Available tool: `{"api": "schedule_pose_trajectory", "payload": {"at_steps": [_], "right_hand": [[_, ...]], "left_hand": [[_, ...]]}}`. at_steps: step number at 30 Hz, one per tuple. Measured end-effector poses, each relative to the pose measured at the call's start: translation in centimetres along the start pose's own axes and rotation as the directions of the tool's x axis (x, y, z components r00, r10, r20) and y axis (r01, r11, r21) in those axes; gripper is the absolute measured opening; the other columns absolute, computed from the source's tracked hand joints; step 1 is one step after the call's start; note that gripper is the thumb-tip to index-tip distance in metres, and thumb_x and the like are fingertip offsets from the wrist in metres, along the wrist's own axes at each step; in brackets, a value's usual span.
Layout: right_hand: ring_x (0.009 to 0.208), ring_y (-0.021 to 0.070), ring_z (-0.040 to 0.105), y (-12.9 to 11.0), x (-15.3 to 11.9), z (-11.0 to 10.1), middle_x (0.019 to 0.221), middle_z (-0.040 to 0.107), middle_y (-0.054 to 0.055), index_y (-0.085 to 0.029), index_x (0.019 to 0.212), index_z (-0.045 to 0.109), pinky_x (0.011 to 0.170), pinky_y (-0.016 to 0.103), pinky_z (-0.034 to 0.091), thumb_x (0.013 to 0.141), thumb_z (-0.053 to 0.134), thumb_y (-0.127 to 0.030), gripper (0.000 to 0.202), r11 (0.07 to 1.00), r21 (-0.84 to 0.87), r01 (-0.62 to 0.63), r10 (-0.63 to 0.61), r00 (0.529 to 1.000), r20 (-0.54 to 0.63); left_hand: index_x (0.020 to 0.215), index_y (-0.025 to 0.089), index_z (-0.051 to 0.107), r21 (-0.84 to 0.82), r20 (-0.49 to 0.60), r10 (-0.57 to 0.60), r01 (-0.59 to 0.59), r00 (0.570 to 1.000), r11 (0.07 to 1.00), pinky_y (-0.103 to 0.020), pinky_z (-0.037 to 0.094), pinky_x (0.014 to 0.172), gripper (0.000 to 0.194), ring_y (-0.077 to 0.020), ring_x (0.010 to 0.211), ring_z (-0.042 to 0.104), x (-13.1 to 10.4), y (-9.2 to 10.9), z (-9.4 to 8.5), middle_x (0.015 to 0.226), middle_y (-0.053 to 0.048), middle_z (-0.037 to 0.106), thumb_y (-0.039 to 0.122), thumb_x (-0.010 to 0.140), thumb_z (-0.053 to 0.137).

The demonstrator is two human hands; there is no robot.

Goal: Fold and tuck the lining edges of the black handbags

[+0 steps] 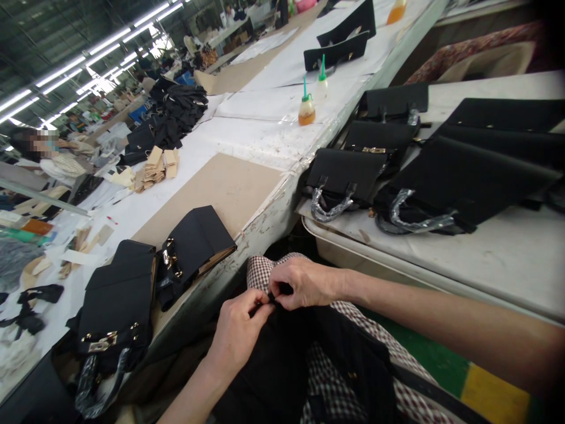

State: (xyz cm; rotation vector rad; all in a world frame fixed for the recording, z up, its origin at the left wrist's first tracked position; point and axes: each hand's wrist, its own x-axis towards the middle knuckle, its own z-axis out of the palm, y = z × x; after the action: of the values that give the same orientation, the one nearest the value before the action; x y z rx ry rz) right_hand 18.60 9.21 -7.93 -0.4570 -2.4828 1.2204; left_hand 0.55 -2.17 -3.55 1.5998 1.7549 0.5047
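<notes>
My left hand [238, 324] and my right hand [304, 284] meet over my lap, thumb and fingers of each pinched together. Between them they grip the edge of a piece of black fabric [273, 359] that hangs down over my lap. Whether this fabric belongs to a bag I cannot tell; a black strap-like part [366, 359] lies beside it on the checked cloth [322, 368] over my legs. Nearest to my left hand on the table are two black handbags [117, 294] with gold-coloured fittings, one with plastic-wrapped handles.
Along the left runs a long table [265, 138] with glue bottles [306, 112], tan pieces [154, 168] and a black pile [172, 112]. On the right, a pale side table [498, 253] holds several black handbags [344, 176]. A person [64, 165] sits across the long table.
</notes>
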Motion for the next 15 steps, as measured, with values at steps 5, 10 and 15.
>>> {"api": "schedule_pose_trajectory", "payload": {"at_steps": [5,10,15], "right_hand": [[0.064,0.0129,0.059,0.15,-0.06,0.15,0.073,0.068,-0.003,-0.019,0.078,0.069,0.064,0.023,0.042,0.073,0.070,-0.014,0.007,0.992,0.062,-0.107,0.108,0.994,-0.012],[0.063,0.0125,0.061,0.07,-0.07,0.43,0.071,0.069,-0.004,-0.018,0.075,0.068,0.062,0.021,0.043,0.072,0.069,-0.013,0.006,0.978,0.135,-0.157,0.163,0.986,-0.036],[0.064,0.0127,0.063,0.11,-0.15,0.49,0.071,0.069,-0.004,-0.018,0.072,0.066,0.061,0.021,0.043,0.071,0.070,-0.013,0.006,0.969,0.191,-0.155,0.171,0.983,-0.066]], "left_hand": [[0.077,0.017,0.064,-0.057,0.002,-0.098,0.098,0.995,0.994,-0.021,0.035,0.057,0.017,-0.0109,0.062,0.051,0.00,0.10,-0.18,0.068,0.003,0.062,0.031,0.086,0.067],[0.073,0.016,0.063,-0.075,-0.011,-0.155,0.153,0.988,0.985,-0.020,0.037,0.056,0.018,-0.0111,0.060,0.050,0.50,0.05,-0.07,0.064,0.003,0.060,0.031,0.082,0.068],[0.069,0.017,0.059,-0.108,-0.027,-0.155,0.151,0.988,0.983,-0.021,0.038,0.057,0.020,-0.0116,0.059,0.049,0.71,-0.44,0.28,0.063,0.003,0.059,0.030,0.080,0.068]]}}
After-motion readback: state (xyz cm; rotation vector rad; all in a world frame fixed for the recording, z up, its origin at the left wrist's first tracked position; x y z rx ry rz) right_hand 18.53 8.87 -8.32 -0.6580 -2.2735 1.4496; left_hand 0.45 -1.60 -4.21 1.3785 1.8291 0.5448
